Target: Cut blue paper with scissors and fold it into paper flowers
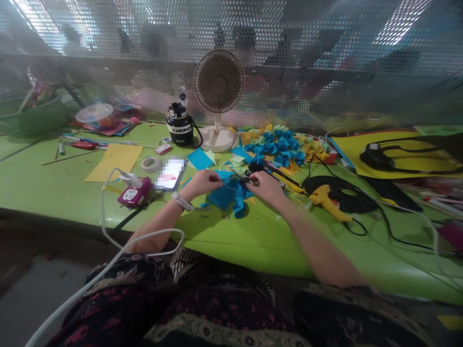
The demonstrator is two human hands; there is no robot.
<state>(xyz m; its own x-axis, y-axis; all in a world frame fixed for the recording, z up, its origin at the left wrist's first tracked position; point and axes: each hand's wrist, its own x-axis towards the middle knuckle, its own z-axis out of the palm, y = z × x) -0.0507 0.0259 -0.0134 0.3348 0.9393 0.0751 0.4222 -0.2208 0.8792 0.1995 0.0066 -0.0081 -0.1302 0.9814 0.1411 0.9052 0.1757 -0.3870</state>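
My left hand (207,183), with a white band on its wrist, is closed in a pinch on a piece of blue paper (227,180). Opposite it, my right hand (266,189) is curled around what look like small dark scissors (243,179), their narrow blades pointing at the paper. The fingers partly hide the handles. Below the hands lie a blue paper square (221,197) and crumpled blue paper petals (239,205). Behind them is a pile of folded blue paper flowers (284,144) with yellow and pale green pieces around.
A phone (170,173), tape roll (149,164) and purple power adapter (134,193) are at left. A white cable (108,262) crosses my left forearm. The fan (219,84) and black bottle (180,127) stand behind. A yellow glue gun (331,202) with its cord lies right.
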